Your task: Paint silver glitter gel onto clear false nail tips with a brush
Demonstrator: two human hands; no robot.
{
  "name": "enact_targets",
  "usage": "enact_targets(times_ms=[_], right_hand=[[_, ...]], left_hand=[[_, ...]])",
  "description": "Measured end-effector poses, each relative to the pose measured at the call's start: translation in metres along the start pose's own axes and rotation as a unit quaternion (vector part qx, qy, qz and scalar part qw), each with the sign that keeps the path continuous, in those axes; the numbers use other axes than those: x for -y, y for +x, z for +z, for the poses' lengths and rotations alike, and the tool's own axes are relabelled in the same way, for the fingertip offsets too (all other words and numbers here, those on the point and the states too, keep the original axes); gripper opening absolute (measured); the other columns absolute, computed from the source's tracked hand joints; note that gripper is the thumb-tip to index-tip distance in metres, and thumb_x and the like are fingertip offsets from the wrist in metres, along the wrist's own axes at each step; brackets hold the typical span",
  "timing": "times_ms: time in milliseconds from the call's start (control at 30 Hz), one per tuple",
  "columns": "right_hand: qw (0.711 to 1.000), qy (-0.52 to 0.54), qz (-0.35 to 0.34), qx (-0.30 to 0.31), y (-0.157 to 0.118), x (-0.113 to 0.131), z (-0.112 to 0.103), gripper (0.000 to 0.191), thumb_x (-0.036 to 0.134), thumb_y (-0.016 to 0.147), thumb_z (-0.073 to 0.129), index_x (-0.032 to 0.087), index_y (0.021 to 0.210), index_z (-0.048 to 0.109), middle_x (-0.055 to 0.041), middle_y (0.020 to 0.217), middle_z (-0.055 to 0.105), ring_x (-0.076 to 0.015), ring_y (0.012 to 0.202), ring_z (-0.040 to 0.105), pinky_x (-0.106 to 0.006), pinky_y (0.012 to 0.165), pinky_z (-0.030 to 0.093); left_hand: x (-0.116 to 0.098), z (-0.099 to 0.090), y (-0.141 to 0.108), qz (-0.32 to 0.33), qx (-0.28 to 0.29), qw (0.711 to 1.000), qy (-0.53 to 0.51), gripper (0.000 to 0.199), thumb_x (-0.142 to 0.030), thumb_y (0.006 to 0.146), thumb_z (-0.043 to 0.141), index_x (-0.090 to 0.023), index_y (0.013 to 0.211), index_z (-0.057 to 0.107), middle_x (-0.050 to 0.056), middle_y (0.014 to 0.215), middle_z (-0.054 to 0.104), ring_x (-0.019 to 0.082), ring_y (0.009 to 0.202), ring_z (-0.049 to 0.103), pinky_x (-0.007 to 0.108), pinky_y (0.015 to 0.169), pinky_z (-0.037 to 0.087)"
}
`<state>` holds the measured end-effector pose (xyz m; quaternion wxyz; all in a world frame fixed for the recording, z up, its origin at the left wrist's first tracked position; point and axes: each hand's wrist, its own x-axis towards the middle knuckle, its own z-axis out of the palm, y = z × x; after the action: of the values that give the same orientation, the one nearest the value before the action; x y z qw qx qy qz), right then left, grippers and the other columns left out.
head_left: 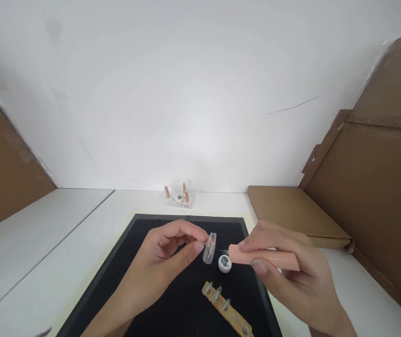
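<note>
My left hand (pixel 165 267) pinches a small mount between thumb and index finger. A clear false nail tip (pixel 209 249) stands tilted at the end of these fingers. In my right hand (pixel 291 271) is a nail polish brush with a long peach cap (pixel 263 258) as its handle. Its thin end points left towards the nail tip, with a small gap visible between them. Below the brush sits a small round white jar (pixel 224 264) with a silvery top. Nearer to me, a light wooden strip (pixel 233 316) carries several clear nail tips.
A black mat (pixel 175 304) lies on the white table (pixel 39 262). At the back stands a clear holder (pixel 189 205) with several peach-capped bottles. A flat cardboard box (pixel 284 206) lies back right. Cardboard panels (pixel 390 187) flank the table, and a white wall (pixel 200 93) rises behind.
</note>
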<state>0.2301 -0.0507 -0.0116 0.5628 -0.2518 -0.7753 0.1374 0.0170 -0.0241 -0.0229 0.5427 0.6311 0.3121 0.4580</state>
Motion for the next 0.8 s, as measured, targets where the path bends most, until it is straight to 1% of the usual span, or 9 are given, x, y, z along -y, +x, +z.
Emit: enact_targets(times_ms=[67,133,200,300,400,533,667,800], right_hand=[[1.000,0.007,-0.011,-0.012,0.0003,0.0016,0.0011,0.008,0.021,0.091,0.057,0.020,0.093,0.065,0.0011,0.070,0.070,-0.0078,0.057,0.057,-0.018,0.053,0.047],[1.000,0.012,-0.016,-0.019,0.0017,0.0040,0.0028,0.015,0.030,0.095,0.054,0.020,0.090,0.065,0.0012,0.065,0.067,-0.0079,0.055,0.055,-0.018,0.050,0.046],[1.000,0.019,-0.018,-0.016,0.0037,0.0060,0.0043,0.020,0.034,0.096,0.053,0.020,0.088,0.065,0.0016,0.060,0.066,-0.0078,0.053,0.055,-0.018,0.048,0.045],[0.999,0.028,-0.028,0.006,0.0068,0.0067,0.0044,0.018,0.030,0.096,0.053,0.019,0.091,0.066,0.0005,0.065,0.071,-0.0081,0.055,0.058,-0.017,0.050,0.047],[0.999,0.011,-0.040,0.019,0.0079,0.0057,0.0020,0.016,0.026,0.095,0.054,0.017,0.092,0.067,-0.0009,0.068,0.072,-0.0085,0.056,0.059,-0.018,0.049,0.047],[0.999,-0.016,-0.046,0.011,0.0064,0.0042,-0.0011,0.010,0.016,0.090,0.058,0.016,0.093,0.067,-0.0003,0.068,0.071,-0.0084,0.057,0.058,-0.017,0.049,0.048],[0.999,-0.032,-0.043,0.004,0.0037,0.0011,-0.0027,0.016,0.009,0.086,0.059,0.018,0.098,0.066,0.0007,0.072,0.070,-0.0082,0.059,0.057,-0.017,0.050,0.048],[0.998,-0.055,-0.036,-0.012,0.0005,-0.0011,-0.0032,0.020,0.008,0.086,0.059,0.020,0.100,0.065,0.0011,0.072,0.069,-0.0094,0.059,0.056,-0.020,0.050,0.047]], left_hand=[[0.0000,-0.0015,0.0001,0.005,-0.007,1.000,0.016,0.009,-0.022,0.089,0.067,-0.024,0.086,0.075,-0.001,0.087,0.074,0.011,0.080,0.066,0.018,0.074,0.050],[-0.0003,-0.0020,0.0008,0.009,-0.011,0.999,0.036,0.009,-0.022,0.089,0.067,-0.024,0.085,0.075,-0.001,0.088,0.074,0.011,0.083,0.066,0.018,0.076,0.050],[-0.0008,-0.0014,0.0019,0.014,-0.012,0.999,0.051,0.009,-0.023,0.090,0.066,-0.025,0.086,0.074,-0.001,0.088,0.074,0.012,0.084,0.066,0.018,0.077,0.050],[-0.0013,0.0005,0.0029,0.018,-0.009,0.998,0.062,0.010,-0.023,0.090,0.065,-0.025,0.087,0.074,-0.001,0.088,0.073,0.012,0.084,0.065,0.019,0.077,0.050],[-0.0012,0.0013,0.0023,0.019,-0.001,0.998,0.062,0.010,-0.024,0.090,0.065,-0.025,0.086,0.074,-0.001,0.087,0.072,0.012,0.082,0.064,0.019,0.076,0.050],[-0.0011,0.0007,0.0003,0.016,0.012,0.998,0.062,0.011,-0.024,0.091,0.064,-0.025,0.087,0.074,-0.001,0.086,0.072,0.012,0.081,0.064,0.020,0.075,0.049],[-0.0020,0.0005,-0.0010,0.012,0.008,0.998,0.060,0.010,-0.024,0.090,0.065,-0.024,0.087,0.074,-0.001,0.086,0.072,0.012,0.080,0.063,0.021,0.075,0.049],[-0.0008,-0.0009,-0.0015,0.011,0.010,0.998,0.066,0.012,-0.025,0.091,0.064,-0.024,0.086,0.074,0.000,0.084,0.071,0.012,0.079,0.063,0.021,0.074,0.048]])
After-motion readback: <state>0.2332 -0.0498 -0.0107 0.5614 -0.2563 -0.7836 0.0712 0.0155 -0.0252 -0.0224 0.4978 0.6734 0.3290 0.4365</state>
